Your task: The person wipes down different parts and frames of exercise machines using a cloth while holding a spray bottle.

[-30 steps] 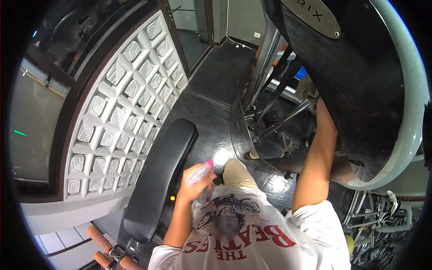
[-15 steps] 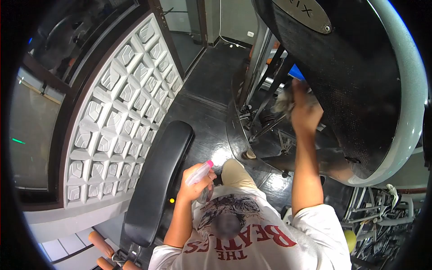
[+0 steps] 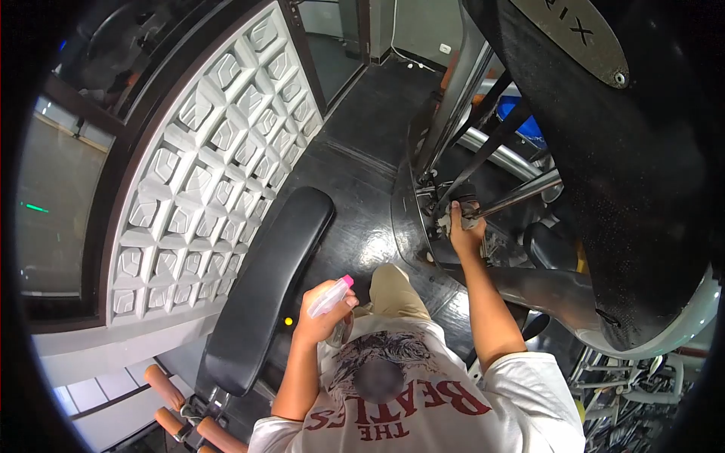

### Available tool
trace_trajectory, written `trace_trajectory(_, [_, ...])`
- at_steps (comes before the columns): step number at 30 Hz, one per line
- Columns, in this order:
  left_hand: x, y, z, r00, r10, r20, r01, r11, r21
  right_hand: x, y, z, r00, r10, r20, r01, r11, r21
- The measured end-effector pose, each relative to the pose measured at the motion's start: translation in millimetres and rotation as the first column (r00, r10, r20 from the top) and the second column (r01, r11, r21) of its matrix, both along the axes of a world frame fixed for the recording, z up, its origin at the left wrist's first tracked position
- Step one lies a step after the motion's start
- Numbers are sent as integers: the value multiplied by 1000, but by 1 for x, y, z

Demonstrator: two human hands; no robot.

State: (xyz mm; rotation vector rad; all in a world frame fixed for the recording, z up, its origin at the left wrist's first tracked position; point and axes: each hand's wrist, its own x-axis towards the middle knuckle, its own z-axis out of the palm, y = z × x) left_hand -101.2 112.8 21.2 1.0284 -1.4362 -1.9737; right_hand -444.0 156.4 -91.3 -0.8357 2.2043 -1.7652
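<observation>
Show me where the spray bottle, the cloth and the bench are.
Spray bottle point(image 3: 328, 301), head view: on its pale upper part.
Cloth point(image 3: 469, 223), head view: on its bunched grey folds.
Bench point(image 3: 269, 291), head view: on the middle of its black pad.

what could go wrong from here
The right hand is in among the machine's low parts, close to a metal rod, so fingers might get pinched if anything there moves. The greyish cloth in that hand could snag on those fittings. The left hand holds a spray bottle; any drips might make the glossy black floor slippery.
</observation>
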Motion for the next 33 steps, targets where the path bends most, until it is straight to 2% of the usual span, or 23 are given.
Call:
trace_trajectory(4, [1,4,2,1000,7,-7,-6,1000,26,-1,-1,-13,998,-45,-52,47,998,37])
trace_trajectory(8, [7,12,3,1000,-3,-11,4,1000,25,-7,3,-66,995,-78,-62,86,986,140])
trace_trajectory(10, [11,16,3,1000,-2,9,2,1000,28,-7,1,-67,985,-113,-132,137,972,189])
trace_trajectory(11, [15,18,3,1000,1,0,-1,1000,20,-6,5,-67,987,-121,-102,139,973,185])
trace_trajectory(13, [21,20,3,999,19,-26,-19,1000,4,6,4,-22,991,-123,-48,130,976,176])
trace_trajectory(16, [29,22,0,998,37,-58,-37,999,-5,3,-3,11,988,-136,73,140,988,-60])
trace_trajectory(17, [31,22,-1,998,44,-54,-45,999,-12,7,-7,49,992,-105,76,114,984,-136])
trace_trajectory(20, [32,22,-3,998,39,-46,-40,999,-14,-6,-8,147,990,-86,-115,44,944,-326])
trace_trajectory(21, [30,21,-2,998,35,-49,-35,999,-9,-12,-9,183,923,-186,-336,82,950,-302])
trace_trajectory(23, [26,22,0,999,13,-46,-13,1000,-7,-12,-10,236,718,-303,-627,134,944,-303])
trace_trajectory(24, [24,22,0,999,-2,-41,2,1000,-10,-3,-13,253,626,-335,-704,140,937,-320])
trace_trajectory(26, [20,21,1,999,-24,-47,22,999,-26,1,-18,256,680,-355,-641,126,918,-375])
trace_trajectory(28, [19,23,1,997,-41,-61,38,998,-42,4,-19,223,909,-275,-314,116,889,-443])
trace_trajectory(30, [20,24,5,996,-58,-68,54,997,-58,3,-8,166,993,-118,15,119,971,-210])
trace_trajectory(32, [21,25,6,994,-68,-88,59,994,-96,2,-2,85,995,-51,83,59,993,-101])
trace_trajectory(33, [23,26,4,997,-66,-34,64,996,-57,2,0,30,997,-71,11,71,996,-44])
